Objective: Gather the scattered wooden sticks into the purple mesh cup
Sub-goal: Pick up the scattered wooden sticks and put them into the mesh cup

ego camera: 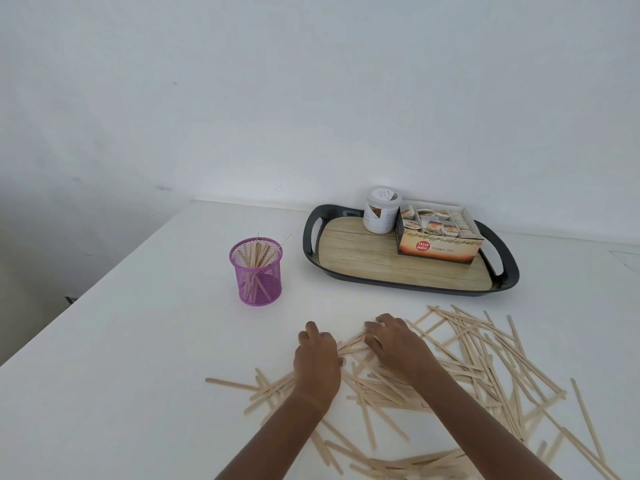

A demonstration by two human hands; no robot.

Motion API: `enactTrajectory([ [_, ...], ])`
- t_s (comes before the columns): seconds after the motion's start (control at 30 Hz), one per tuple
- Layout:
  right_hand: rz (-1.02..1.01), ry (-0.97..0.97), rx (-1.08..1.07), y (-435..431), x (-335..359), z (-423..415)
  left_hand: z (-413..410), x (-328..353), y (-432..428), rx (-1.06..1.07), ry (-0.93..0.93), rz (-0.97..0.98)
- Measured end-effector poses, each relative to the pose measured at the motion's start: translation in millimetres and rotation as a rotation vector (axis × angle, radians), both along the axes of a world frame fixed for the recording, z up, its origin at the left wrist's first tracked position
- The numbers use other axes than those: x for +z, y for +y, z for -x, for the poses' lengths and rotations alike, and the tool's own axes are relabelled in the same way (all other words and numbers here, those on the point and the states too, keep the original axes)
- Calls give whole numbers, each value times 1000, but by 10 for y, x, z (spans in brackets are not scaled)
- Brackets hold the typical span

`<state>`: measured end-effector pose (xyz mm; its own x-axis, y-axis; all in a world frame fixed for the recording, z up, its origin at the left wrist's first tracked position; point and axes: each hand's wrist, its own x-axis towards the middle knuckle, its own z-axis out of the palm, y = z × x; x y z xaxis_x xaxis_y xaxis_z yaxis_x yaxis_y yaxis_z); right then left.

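A purple mesh cup stands upright on the white table, left of centre, with several wooden sticks leaning inside it. Many more wooden sticks lie scattered across the near right part of the table. My left hand and my right hand sit close together at the far left edge of the pile, well in front of the cup. A small bunch of sticks runs between them. My left hand's fingers curl round one end, and my right hand's bent fingers close over the other.
A black tray with a wood-pattern floor sits at the back right, holding a white jar and an open ginger tea box. The table's left edge runs diagonally; a white wall stands behind.
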<state>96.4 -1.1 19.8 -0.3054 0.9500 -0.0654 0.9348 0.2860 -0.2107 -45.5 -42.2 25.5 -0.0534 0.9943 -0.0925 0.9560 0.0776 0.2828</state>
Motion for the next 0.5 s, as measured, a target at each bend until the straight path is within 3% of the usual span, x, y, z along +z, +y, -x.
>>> enactTrajectory([
  [0.23, 88, -87, 25, -70, 88, -135, 50, -48, 106, -145, -51, -122],
  [0.37, 141, -66, 53, -109, 68, -93, 106, -4, 164, -223, -99, -78],
  [0.5, 206, -27, 77, -145, 62, -47, 220, 42, 141, -232, 111, 63],
])
